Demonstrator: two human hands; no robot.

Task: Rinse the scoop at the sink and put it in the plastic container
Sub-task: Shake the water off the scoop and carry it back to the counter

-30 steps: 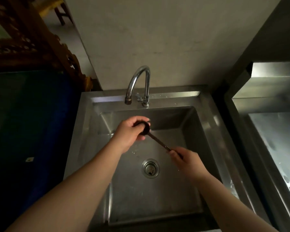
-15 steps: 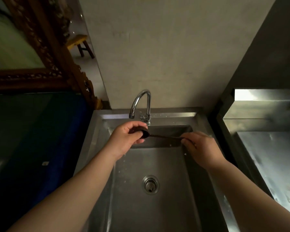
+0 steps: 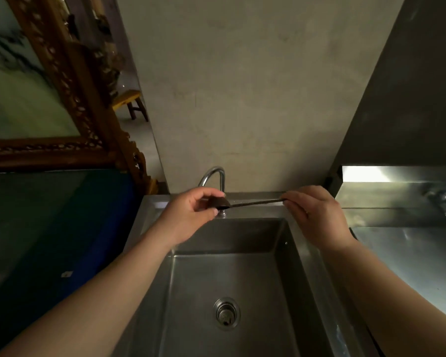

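I have both bare forearms reaching forward and up from the lower corners, converging toward the middle. My left hand (image 3: 191,215) is curled, thumb and fingers closed round the bowl end of the small dark long-handled scoop (image 3: 238,203). My right hand (image 3: 317,215) is palm-down, its fingertips pinching the far end of the thin handle, which is held roughly level between them.

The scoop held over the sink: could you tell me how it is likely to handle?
The scoop spans both hands without sagging, so it is probably stiff. Its thin handle suggests it is light. Over a sink, it may be slippery.
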